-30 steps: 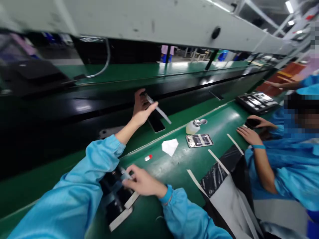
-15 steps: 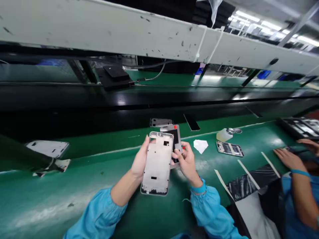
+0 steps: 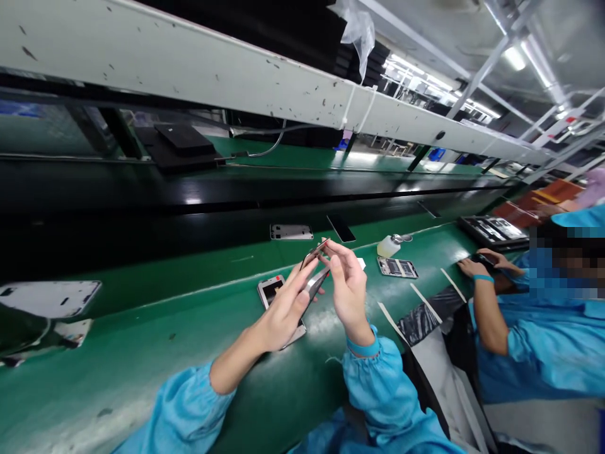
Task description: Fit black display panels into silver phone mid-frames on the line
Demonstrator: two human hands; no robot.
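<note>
My left hand [image 3: 282,312] grips a silver phone frame [image 3: 316,283], seen edge-on and tilted up to the right. My right hand [image 3: 348,291] pinches the top of a thin dark screen panel [image 3: 314,252] just above that frame, and the two parts are close together at a narrow angle. Under my left hand another phone [image 3: 270,291] lies flat on the green bench [image 3: 189,340]. Both my sleeves are light blue.
On the black conveyor lie a white phone frame [image 3: 290,232] and a dark phone [image 3: 341,228]. A white bottle [image 3: 389,246], an opened phone [image 3: 397,267] and white strips [image 3: 424,302] sit to the right. A co-worker's hands [image 3: 475,265] rest near a tray [image 3: 491,230]. A white frame [image 3: 47,297] lies far left.
The silver frame and dark panel, held flat toward me half a second ago, are now turned edge-on and brought together. The view has swung right, so the co-worker shows again.
</note>
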